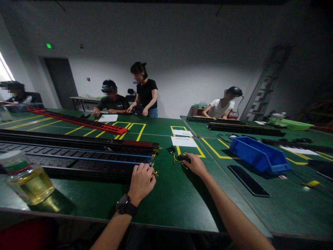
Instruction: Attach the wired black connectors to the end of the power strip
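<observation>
Wires, thin and yellow-and-black, were seen in the head view at the end of a long black power strip (78, 163) that lay along the green counter (171, 201). The left hand (142, 182), with a dark watch (125, 205) on its wrist, was curled at the strip's near end, its fingers (148, 171) closed narrowly around a short yellow wire tip (155, 173). The right hand (195, 165) was stretched forward just beside it, its fingers pinched on a small black connector (183, 158) from which yellow wires (175, 159) trailed; a second small black part (171, 149) lay near.

The wires were judged to be light and limp, so a hold close to the connector body or the wire end would be steadier than one at mid-length. The connector was judged small, hard and easily dropped. The strip was judged long, stiff and fairly heavy, better held down against the counter than lifted by one end.

A jar of yellow liquid (26, 178) stood at the left edge, a blue bin (258, 156) and a flat black slab (248, 180) lay to the right, and white papers (184, 141) lay beyond. Other people were seated and standing at the far side.
</observation>
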A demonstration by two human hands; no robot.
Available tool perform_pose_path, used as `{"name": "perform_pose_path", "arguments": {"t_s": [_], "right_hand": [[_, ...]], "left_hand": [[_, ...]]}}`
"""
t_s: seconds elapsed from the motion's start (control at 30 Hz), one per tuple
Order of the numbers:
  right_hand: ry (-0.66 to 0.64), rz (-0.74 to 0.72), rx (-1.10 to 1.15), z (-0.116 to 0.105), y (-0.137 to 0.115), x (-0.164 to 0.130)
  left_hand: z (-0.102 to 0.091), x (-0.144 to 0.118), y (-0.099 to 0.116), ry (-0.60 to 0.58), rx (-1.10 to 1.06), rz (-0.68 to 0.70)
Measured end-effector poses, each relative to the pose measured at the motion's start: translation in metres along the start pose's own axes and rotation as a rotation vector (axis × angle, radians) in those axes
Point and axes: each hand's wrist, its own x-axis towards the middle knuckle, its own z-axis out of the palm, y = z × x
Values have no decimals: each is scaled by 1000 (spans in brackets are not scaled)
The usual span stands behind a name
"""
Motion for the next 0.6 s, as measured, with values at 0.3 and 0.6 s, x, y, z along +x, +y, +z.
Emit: {"name": "perform_pose_path", "arguments": {"t_s": [0.3,0.6], "right_hand": [[-15,-14,-122,-7,-3,-3],[15,83,-196,-7,-3,-1]], "left_hand": [[0,-1,2,-7,10,-11],[0,0,1,-17,13,-21]]}}
